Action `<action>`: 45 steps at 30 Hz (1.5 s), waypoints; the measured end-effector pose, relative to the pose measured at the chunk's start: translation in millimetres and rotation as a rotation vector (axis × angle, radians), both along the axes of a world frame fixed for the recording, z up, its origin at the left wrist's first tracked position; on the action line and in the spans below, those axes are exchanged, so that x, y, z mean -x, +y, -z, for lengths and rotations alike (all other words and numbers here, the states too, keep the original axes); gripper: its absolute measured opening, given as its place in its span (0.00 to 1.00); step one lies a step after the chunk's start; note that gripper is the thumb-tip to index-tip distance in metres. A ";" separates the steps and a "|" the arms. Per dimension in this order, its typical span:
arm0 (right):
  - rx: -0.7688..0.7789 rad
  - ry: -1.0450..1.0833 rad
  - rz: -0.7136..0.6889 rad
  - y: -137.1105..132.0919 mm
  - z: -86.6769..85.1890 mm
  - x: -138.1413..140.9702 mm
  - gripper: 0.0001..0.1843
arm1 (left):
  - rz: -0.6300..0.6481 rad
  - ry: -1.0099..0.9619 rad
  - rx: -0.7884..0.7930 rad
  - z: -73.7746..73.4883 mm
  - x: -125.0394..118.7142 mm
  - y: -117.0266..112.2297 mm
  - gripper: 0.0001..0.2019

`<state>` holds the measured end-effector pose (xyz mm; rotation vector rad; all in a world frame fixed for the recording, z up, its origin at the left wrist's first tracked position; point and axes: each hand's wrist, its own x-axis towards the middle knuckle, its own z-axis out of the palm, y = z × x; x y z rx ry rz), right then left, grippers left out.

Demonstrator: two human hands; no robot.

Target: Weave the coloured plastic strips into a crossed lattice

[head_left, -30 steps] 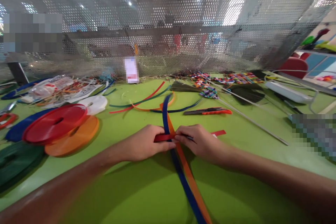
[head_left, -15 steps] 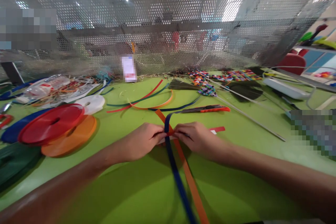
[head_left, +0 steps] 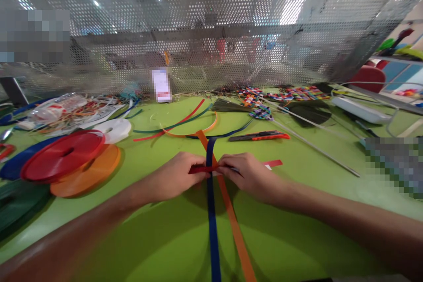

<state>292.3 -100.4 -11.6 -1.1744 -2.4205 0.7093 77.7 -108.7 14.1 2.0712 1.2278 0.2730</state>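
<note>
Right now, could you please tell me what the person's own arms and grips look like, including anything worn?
The left grip and the right grip are bare human hands: no gloves, rings or watch show. The left forearm and right forearm are bare too, with no sleeves, cables or clear markings in view.

blue strip (head_left: pixel 212 220) swung leftward along its lower length, now spread farther from orange strip (head_left: pixel 232 220)

Left hand (head_left: pixel 183 175), right hand (head_left: pixel 248 172), both pinched
</note>
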 end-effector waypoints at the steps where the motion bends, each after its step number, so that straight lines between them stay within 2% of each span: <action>1: -0.002 0.024 -0.007 -0.1 0.6 -0.3 0.11 | -0.016 0.012 -0.005 -0.1 -0.3 -0.2 0.12; 6: 0.010 0.129 -0.051 1.3 5.3 -0.5 0.10 | -0.042 -0.020 0.025 -0.8 -1.8 -2.8 0.13; 13: 0.028 0.094 -0.108 -0.4 5.9 -1.8 0.10 | -0.055 -0.039 0.106 4.8 -0.8 -5.3 0.11; 17: 0.021 0.105 -0.095 -1.1 4.6 -2.4 0.11 | -0.068 -0.005 0.064 6.6 0.3 -3.6 0.12; 27: -0.010 0.138 -0.052 -2.4 4.4 0.2 0.12 | -0.060 0.091 0.050 -3.4 -4.5 -4.9 0.17; 32: -0.011 0.081 -0.034 -2.9 2.2 -0.5 0.11 | 0.022 0.000 0.126 -6.9 -7.2 -6.3 0.20; 37: -0.033 0.188 -0.078 -2.4 6.9 -1.0 0.11 | 0.045 -0.056 0.129 -8.8 -7.6 -6.5 0.19; 41: -0.041 0.215 -0.083 -2.4 9.2 -1.3 0.11 | 0.008 -0.055 0.202 -9.2 -6.5 -5.5 0.20; 45: -0.026 0.232 -0.099 -0.7 10.6 -0.4 0.10 | -0.016 -0.035 0.216 -6.5 -5.2 -4.3 0.16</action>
